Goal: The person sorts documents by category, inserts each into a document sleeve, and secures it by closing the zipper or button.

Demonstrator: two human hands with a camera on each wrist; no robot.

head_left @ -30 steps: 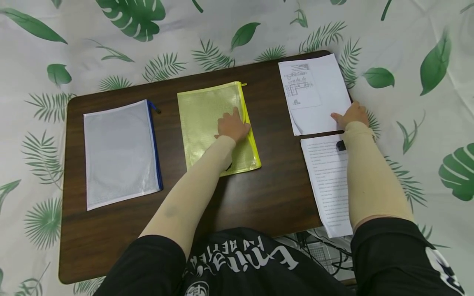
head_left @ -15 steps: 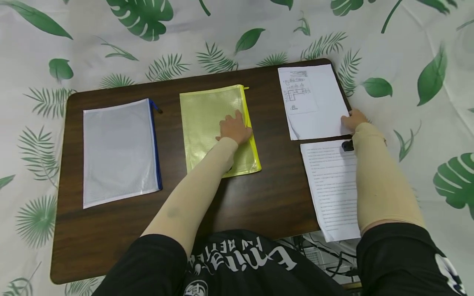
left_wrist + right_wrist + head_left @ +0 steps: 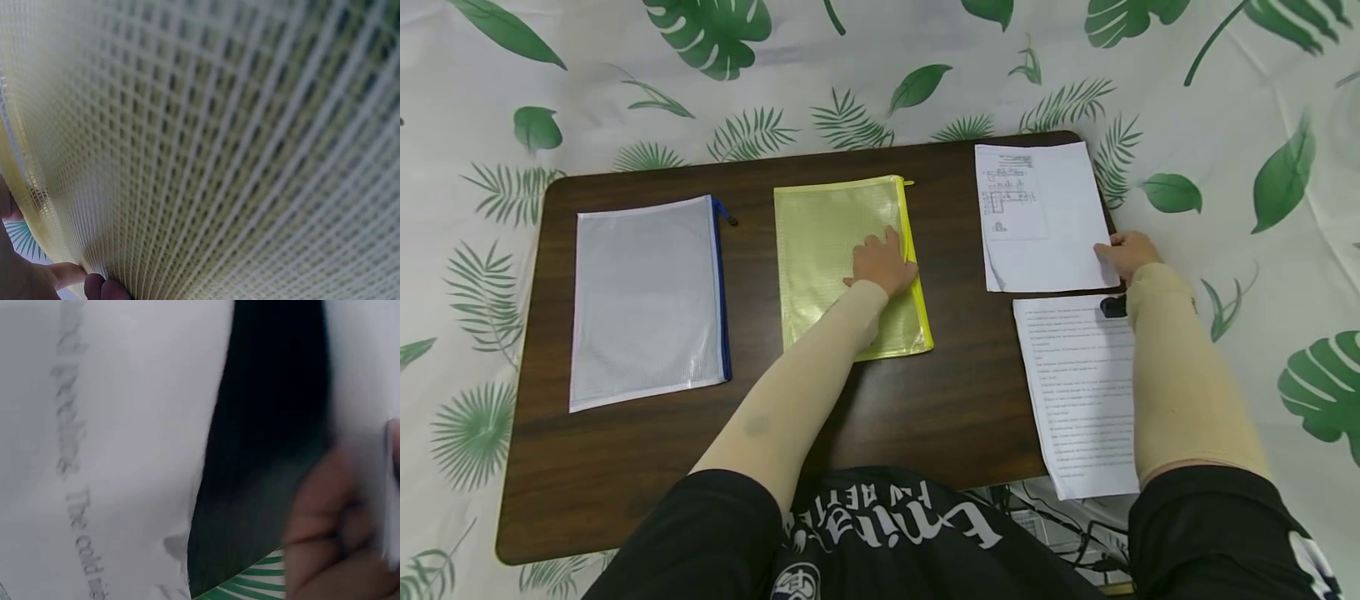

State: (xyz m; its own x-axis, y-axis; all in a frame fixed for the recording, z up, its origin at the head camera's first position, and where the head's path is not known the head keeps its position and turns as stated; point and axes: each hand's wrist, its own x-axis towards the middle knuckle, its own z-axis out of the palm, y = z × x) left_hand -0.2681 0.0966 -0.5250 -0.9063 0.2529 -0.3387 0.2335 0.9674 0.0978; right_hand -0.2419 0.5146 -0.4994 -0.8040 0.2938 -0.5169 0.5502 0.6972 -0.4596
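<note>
My left hand [image 3: 883,265] rests on a yellow mesh zipper pouch [image 3: 827,242] at the middle of the table, fingers spread toward its zipper edge. In the left wrist view the pouch's mesh [image 3: 187,156] fills most of the picture, with parts of the fingers [image 3: 65,274] at lower left. My right hand [image 3: 1131,254] pinches the lower right corner of a paper stack [image 3: 1060,217] with a line drawing on top. In the right wrist view, curled fingers [image 3: 319,519] lie under the paper edge and the thumb is over it.
A clear mesh pouch with a blue zipper [image 3: 647,304] lies at left. Printed text sheets [image 3: 1075,392] lie below the drawing, overhanging the table's front edge, partly hidden by my right forearm. The dark wooden table [image 3: 955,400] borders a leaf-patterned cloth [image 3: 1210,125]. Cables [image 3: 1075,533] show below.
My right hand has drawn back toward the right edge of the paper stack, its thumb now at the corner. The left hand stays on the yellow pouch. The head view has shifted slightly.
</note>
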